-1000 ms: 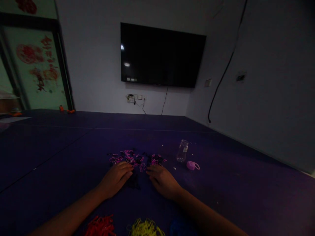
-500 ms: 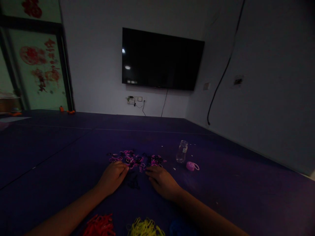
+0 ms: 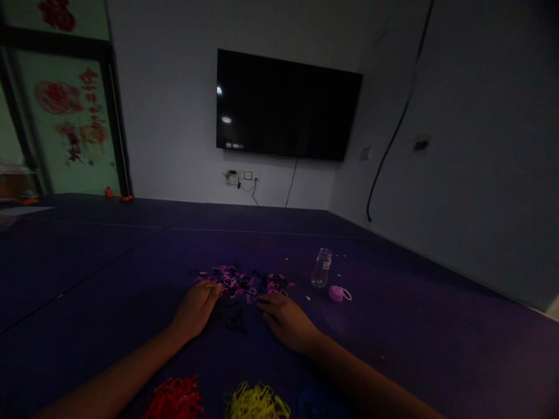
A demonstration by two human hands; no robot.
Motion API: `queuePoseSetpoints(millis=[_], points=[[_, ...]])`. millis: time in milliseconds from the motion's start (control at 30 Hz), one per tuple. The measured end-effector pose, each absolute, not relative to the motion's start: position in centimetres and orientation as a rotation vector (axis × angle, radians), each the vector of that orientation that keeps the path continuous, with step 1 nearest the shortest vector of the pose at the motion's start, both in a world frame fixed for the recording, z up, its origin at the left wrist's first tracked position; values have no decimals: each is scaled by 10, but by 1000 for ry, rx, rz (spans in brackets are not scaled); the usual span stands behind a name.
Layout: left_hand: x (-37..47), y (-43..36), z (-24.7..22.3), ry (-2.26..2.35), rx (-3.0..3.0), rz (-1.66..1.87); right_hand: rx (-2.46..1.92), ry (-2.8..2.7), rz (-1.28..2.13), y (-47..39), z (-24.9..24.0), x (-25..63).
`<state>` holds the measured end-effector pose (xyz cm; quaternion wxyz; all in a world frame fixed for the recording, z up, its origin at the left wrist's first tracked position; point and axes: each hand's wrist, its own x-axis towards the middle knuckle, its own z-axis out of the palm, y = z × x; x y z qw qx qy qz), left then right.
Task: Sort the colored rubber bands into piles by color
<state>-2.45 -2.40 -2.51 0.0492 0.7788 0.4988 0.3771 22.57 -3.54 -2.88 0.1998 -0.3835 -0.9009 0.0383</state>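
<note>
Pink and black elastic bands (image 3: pixel 236 283) lie in a loose, spread-out pile on the dark purple surface (image 3: pixel 131 262). At the pile's left front edge is my left hand (image 3: pixel 197 307), its fingers pressed together; whatever may be between the fingertips is too small to make out. My right hand (image 3: pixel 286 320) rests at the right front edge of the pile, with fingers stretched out and the thumb apart. Between and in front of the hands sits a small cluster of black bands (image 3: pixel 236 322).
Red bands (image 3: pixel 177 398), yellow bands (image 3: pixel 257 401) and a dim blue heap (image 3: pixel 321 401) lie at the near edge. Right of the pile stands a clear bottle (image 3: pixel 322 269), beside a pink cap with a loop (image 3: pixel 336 293). A television (image 3: pixel 288 105) hangs behind.
My left hand has shifted slightly left and away from the middle of the pile. The right hand has hardly moved.
</note>
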Motion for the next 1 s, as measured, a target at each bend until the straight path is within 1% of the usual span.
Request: queuePoseSetpoints(millis=[300,567,800,1000], points=[[-23,-24,-25,1455,2437,1099,-1070,-2504,117,-35,-29,226],[-28,-15,-39,1480,2464,1132,-1074,-2502,106,-34,-31,227],[-25,-24,-31,1254,2723,902,-1066,-2487,128,-38,-25,224],[-21,-26,-28,1285,2744,893,-1063,-2503,84,-36,-28,225]])
